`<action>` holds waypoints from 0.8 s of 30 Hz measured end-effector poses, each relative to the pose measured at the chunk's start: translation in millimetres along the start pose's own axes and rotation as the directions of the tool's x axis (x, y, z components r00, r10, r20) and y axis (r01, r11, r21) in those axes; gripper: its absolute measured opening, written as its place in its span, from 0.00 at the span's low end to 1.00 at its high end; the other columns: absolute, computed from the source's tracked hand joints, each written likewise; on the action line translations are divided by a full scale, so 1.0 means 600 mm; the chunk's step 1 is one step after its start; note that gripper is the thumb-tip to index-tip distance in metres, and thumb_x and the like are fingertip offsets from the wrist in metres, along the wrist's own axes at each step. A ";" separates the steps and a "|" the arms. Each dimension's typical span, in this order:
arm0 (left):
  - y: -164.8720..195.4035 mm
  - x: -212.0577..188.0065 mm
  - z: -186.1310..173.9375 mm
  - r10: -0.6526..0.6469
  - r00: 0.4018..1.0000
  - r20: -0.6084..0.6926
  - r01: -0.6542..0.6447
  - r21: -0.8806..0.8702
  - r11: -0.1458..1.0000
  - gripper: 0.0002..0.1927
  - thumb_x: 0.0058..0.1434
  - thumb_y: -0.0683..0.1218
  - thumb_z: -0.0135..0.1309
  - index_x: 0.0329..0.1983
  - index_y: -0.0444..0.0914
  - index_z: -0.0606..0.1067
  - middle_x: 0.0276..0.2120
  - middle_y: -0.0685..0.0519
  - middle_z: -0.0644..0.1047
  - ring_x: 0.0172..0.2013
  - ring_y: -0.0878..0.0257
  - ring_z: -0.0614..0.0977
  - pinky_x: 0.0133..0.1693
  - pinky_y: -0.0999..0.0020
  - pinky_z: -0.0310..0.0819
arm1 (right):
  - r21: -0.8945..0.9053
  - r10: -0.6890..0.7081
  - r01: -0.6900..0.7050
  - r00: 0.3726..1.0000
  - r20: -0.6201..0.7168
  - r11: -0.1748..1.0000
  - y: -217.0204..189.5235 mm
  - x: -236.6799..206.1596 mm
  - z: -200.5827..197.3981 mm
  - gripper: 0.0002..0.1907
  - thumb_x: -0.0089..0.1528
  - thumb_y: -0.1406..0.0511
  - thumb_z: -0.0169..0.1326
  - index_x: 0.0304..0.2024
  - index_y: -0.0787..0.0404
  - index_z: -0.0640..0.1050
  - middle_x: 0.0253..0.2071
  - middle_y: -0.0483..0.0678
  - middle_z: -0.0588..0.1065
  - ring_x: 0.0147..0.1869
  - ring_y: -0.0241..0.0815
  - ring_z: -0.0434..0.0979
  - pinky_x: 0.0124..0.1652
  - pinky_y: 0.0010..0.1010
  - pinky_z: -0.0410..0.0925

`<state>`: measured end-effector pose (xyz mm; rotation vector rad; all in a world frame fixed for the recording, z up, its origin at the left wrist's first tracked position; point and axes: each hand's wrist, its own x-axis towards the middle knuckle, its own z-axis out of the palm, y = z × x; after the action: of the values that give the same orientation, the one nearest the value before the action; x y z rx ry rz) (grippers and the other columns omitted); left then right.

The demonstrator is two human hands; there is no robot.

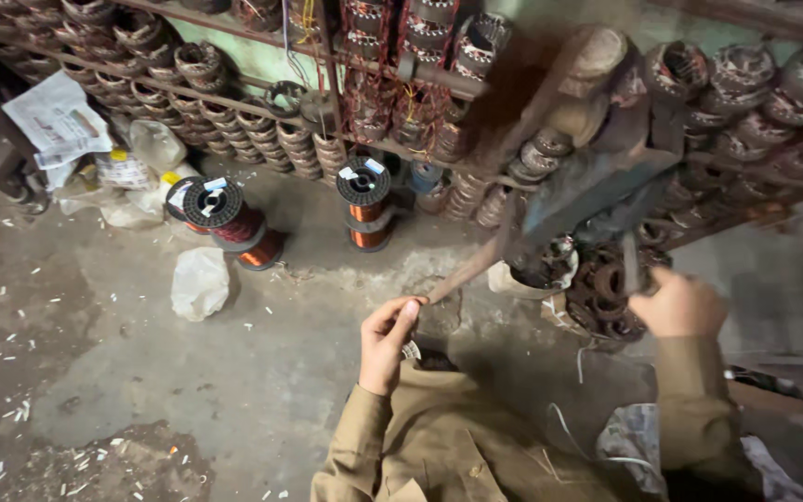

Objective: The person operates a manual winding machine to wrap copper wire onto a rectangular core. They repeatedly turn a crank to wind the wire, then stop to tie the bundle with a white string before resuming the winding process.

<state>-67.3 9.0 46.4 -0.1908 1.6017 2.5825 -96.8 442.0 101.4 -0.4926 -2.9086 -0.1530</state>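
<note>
Head view: I see my left hand (388, 342) pinched shut on the near end of a thin strip (465, 275). Its long axis runs up and right toward a grey winding machine (597, 177). My right hand (678, 302) is closed on the machine's crank handle (631, 270), well apart from the left. Copper wire spools (364, 200) stand on the floor to the left, and wound stators (225, 102) line the rack behind. Nothing blocks the strip.

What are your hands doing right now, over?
Left hand pinching thin strip. Right hand gripping handle on winding machine. Copper wire spools on floor, clear of both.
</note>
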 end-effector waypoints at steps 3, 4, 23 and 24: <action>0.002 0.002 0.001 0.018 1.000 0.008 -0.018 -0.007 1.000 0.10 0.68 0.45 0.57 0.46 0.34 0.83 0.26 0.64 0.70 0.26 0.76 0.65 0.28 0.78 0.56 | -0.070 -0.035 0.023 0.985 -0.171 0.997 0.016 0.051 -0.049 0.14 0.55 0.48 0.64 0.34 0.46 0.84 0.30 0.53 0.79 0.36 0.60 0.79 0.35 0.50 0.70; 0.004 0.002 0.003 0.016 1.000 0.007 -0.016 -0.006 1.000 0.10 0.68 0.45 0.57 0.46 0.34 0.83 0.25 0.64 0.70 0.26 0.76 0.65 0.28 0.78 0.56 | -0.062 -0.029 0.018 0.984 -0.178 0.998 0.018 0.074 -0.058 0.14 0.63 0.47 0.61 0.35 0.46 0.84 0.28 0.53 0.79 0.34 0.58 0.79 0.35 0.48 0.70; 0.016 0.003 0.023 0.083 0.996 -0.026 -0.082 0.025 0.996 0.10 0.67 0.46 0.58 0.44 0.36 0.84 0.28 0.63 0.75 0.27 0.76 0.68 0.29 0.78 0.59 | -0.026 0.072 -0.073 0.997 -0.024 0.997 -0.043 0.367 0.044 0.26 0.51 0.53 0.65 0.50 0.54 0.83 0.46 0.58 0.79 0.49 0.62 0.79 0.48 0.50 0.71; 0.013 0.005 0.024 0.073 0.997 -0.030 -0.072 0.021 0.997 0.10 0.67 0.46 0.59 0.44 0.36 0.84 0.28 0.63 0.75 0.27 0.75 0.68 0.29 0.77 0.58 | -0.025 0.086 -0.086 0.996 0.002 0.996 -0.052 0.365 0.056 0.26 0.51 0.53 0.65 0.50 0.54 0.83 0.47 0.57 0.79 0.50 0.62 0.79 0.49 0.50 0.71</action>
<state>-72.3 18.2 59.2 -0.1751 1.6742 2.6285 -315.7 486.2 110.1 -0.6222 -2.8856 -0.1770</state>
